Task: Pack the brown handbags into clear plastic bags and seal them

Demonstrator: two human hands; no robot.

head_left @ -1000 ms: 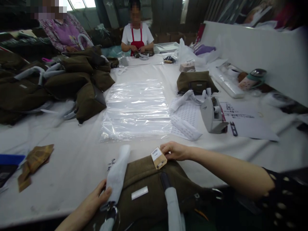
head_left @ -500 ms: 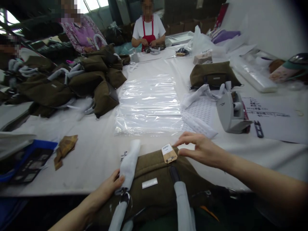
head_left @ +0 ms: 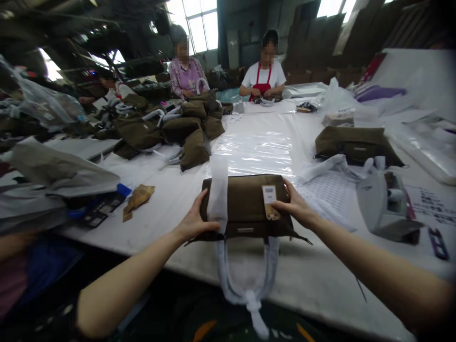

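Observation:
An olive-brown bag [head_left: 245, 199] lies at the near part of the white table, its wrapped handles [head_left: 228, 280] hanging toward me over the edge. My left hand [head_left: 197, 218] grips its left end, thumb on a white wrapped strap [head_left: 218, 194]. On the right end, my right hand [head_left: 294, 204] holds the bag, its thumb at the lower part of a tan tag with a white label [head_left: 270, 202]. Just beyond the bag lie clear plastic sheets [head_left: 256, 149].
More olive bags [head_left: 194, 147] are piled at the back left. Another bag [head_left: 359, 145], a grey dispenser [head_left: 381, 204] and small snips [head_left: 437, 243] are on the right. Brown paper [head_left: 138, 200] lies left. Two people [head_left: 263, 78] work across the table.
The bag has moved from my lap side up onto the table, with its handles now toward me. Both hands now grip its ends. The view has tilted up and turned left.

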